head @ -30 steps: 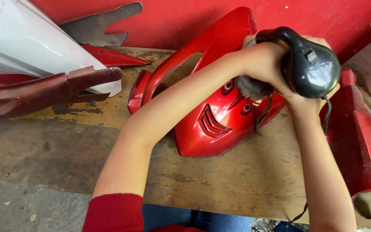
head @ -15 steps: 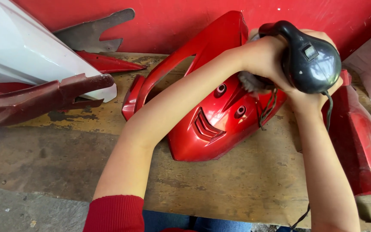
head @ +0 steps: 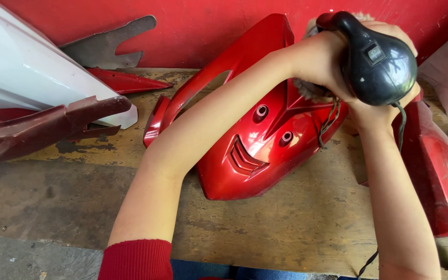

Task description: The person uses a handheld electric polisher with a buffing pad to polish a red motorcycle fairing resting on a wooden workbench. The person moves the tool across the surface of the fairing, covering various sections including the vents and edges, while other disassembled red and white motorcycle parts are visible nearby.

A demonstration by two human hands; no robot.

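Red fairing lower, polisher gripped

Two hands grip one black polisher above one glossy red fairing panel on one desk.

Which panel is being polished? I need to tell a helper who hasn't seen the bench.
On the wooden workbench against the red wall, find the black polisher held in both hands. The glossy red panel beneath it alone has two round holes and a chevron vent.
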